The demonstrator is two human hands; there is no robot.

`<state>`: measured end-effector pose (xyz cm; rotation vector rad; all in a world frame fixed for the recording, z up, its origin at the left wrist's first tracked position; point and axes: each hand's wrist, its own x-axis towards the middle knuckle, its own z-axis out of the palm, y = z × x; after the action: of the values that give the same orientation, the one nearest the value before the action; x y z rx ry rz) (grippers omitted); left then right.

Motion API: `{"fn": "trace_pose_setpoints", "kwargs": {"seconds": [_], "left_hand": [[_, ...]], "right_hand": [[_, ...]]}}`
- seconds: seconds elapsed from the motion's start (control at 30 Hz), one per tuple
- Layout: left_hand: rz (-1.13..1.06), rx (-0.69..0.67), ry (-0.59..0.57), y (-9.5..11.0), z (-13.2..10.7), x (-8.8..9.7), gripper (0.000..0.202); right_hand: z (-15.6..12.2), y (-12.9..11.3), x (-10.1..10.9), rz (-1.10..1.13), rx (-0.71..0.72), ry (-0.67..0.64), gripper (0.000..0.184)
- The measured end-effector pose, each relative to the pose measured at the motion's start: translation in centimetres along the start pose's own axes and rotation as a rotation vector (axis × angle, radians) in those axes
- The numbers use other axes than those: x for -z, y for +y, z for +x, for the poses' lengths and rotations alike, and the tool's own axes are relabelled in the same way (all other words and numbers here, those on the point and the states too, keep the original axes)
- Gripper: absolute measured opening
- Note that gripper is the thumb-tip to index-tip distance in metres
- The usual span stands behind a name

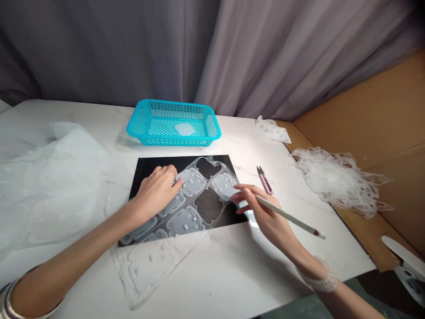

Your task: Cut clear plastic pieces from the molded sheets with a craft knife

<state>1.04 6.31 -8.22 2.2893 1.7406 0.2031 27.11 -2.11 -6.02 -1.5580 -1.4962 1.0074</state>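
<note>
Left hand (157,190), thumb apart; right hand (268,219) clamped on white stick (290,216). I fear clear sheet (185,221) (overhanging black mat's (146,167) near edge) skidding if pressure slackens.

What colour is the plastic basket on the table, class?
The plastic basket is turquoise; the head view shows it best.

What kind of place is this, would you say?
Probably a small handwork station: a plastic sheet of molded parts lies partly on a black mat on the white table, pink snips lie nearby, and what looks like a heap of plastic offcuts sits on the right.
</note>
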Motion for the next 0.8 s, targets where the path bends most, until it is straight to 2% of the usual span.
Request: {"fn": "trace_pose_setpoints", "kwargs": {"seconds": [0.13, 0.2, 0.3, 0.4, 0.57, 0.7, 0.8], "left_hand": [[-0.080, -0.047, -0.032, -0.6, 0.2, 0.8, 0.025], [-0.118, -0.076, -0.047, -0.8, 0.1, 1.3, 0.026], [-0.130, -0.098, -0.046, -0.9, -0.1, 1.5, 0.024], [-0.088, -0.105, 0.002, -1.0, -0.3, 1.2, 0.022], [0.018, -0.148, 0.158, -0.8, -1.1, 0.6, 0.026], [0.035, -0.352, 0.122, -0.6, -3.1, -0.6, 0.027], [0.089, -0.500, 0.165, -1.1, -4.6, -1.8, 0.033]], "right_hand": [[-2.5, -1.6, -1.7, 0.273, -0.125, -0.281, 0.036], [-3.4, -2.2, -2.6, 0.286, -0.137, -0.396, 0.034], [-3.9, -2.6, -3.4, 0.256, -0.141, -0.462, 0.033], [-3.5, -1.9, -3.9, 0.232, -0.103, -0.423, 0.035], [-1.6, -0.3, -4.0, 0.209, -0.011, -0.244, 0.039], [1.0, -0.6, -4.5, 0.082, 0.088, -0.148, 0.039], [3.2, -1.3, -6.0, -0.041, 0.182, -0.119, 0.042]]}}
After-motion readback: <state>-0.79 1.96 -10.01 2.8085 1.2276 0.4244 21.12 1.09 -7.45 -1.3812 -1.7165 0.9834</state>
